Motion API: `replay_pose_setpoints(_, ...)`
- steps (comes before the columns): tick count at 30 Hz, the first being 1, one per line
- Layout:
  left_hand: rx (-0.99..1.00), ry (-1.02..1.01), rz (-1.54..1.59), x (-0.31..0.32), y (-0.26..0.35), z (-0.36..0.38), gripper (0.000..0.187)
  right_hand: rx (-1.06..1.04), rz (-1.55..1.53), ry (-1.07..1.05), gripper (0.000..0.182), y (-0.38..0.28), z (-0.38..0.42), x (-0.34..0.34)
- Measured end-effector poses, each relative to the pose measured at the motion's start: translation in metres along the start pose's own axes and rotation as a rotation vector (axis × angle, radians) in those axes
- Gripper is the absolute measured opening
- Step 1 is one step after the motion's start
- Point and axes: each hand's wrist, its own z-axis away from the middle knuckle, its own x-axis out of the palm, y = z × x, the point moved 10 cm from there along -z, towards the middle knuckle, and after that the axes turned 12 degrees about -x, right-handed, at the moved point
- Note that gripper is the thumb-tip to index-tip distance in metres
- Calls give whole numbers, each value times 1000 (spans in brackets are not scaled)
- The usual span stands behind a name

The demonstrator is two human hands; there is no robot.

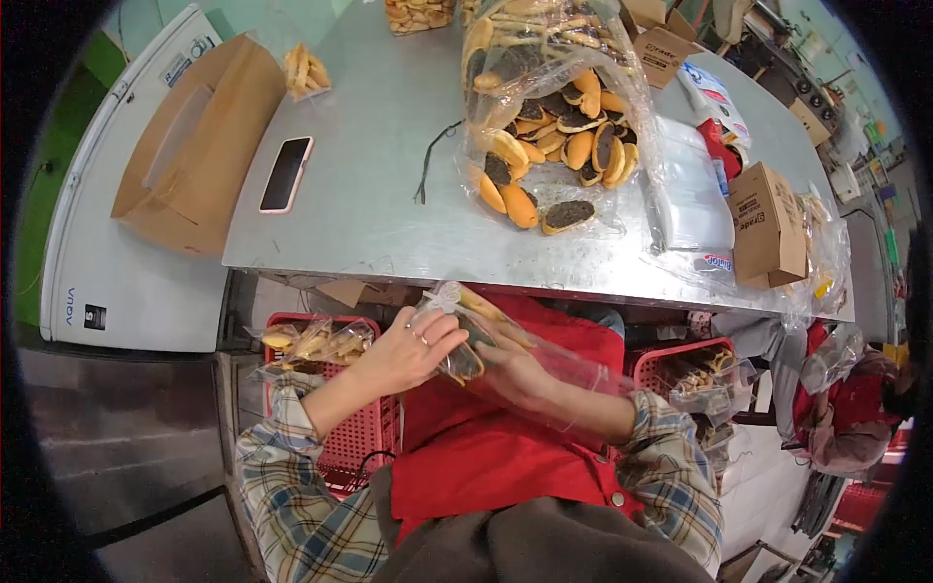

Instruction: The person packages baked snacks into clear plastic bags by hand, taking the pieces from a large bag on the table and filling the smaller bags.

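Observation:
Below the front edge of the steel table [369,214], over my red apron, both hands hold a small clear bag of pastries [465,330]. My left hand [408,350], with a ring on one finger, grips the bag's near side and twisted top. My right hand [520,374] supports it from beneath and behind, partly seen through the plastic. A large open clear bag of orange and dark-filled pastries [554,126] lies on the table above my hands.
A pink-cased phone [286,173] and a black twist tie [432,155] lie on the table. Cardboard boxes [768,223] and a stack of clear bags [692,189] sit at right. Red baskets [340,428] with filled packets stand at both sides. Another person [855,408] sits far right.

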Motion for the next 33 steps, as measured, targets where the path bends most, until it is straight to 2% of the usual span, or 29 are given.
replay_pose_setpoints(3, 84, 161, -167, 1, 12, 4, 46, -112, -24, 97, 47, -22, 4, 12)
replay_pose_setpoints(6, 126, 254, -188, -2, 15, 5, 46, -177, -207, 36, 45, -34, 6, 22)
replay_pose_setpoints(9, 133, 270, -184, 3, 17, 4, 45, -157, -268, 85, 45, -32, 13, 18)
replay_pose_setpoints(12, 134, 288, -168, 8, 20, 4, 46, -241, 4, 87, 45, -40, 16, 8)
replay_pose_setpoints(15, 116, 295, -154, 10, 21, 2, 48, -196, -90, 152, 46, -36, 21, 3)
replay_pose_setpoints(18, 137, 279, -113, 19, 18, 2, 48, -230, -207, 28, 51, -41, 21, 12)
replay_pose_setpoints(21, 34, 162, 376, 12, 11, -4, 50, -275, -47, -40, 59, -38, 19, 4)
replay_pose_setpoints(24, -340, 328, 775, 20, -27, 0, 55, -227, 30, -244, 64, -31, 22, 17)
replay_pose_setpoints(25, -448, 422, 970, 23, -39, 2, 56, -300, 27, -193, 65, -39, 21, 19)
replay_pose_setpoints(28, -553, 186, 1661, 54, -41, -2, 56, -300, 64, -164, 65, -41, 21, 14)
replay_pose_setpoints(29, -550, 74, 1541, 60, -40, -1, 58, -280, 76, -164, 65, -40, 22, 11)
replay_pose_setpoints(32, -542, -45, 1544, 66, -34, 0, 61, -190, 132, -165, 64, -29, 28, -4)
replay_pose_setpoints(33, -540, -13, 1511, 65, -35, 1, 61, -163, 160, -159, 64, -26, 31, -10)
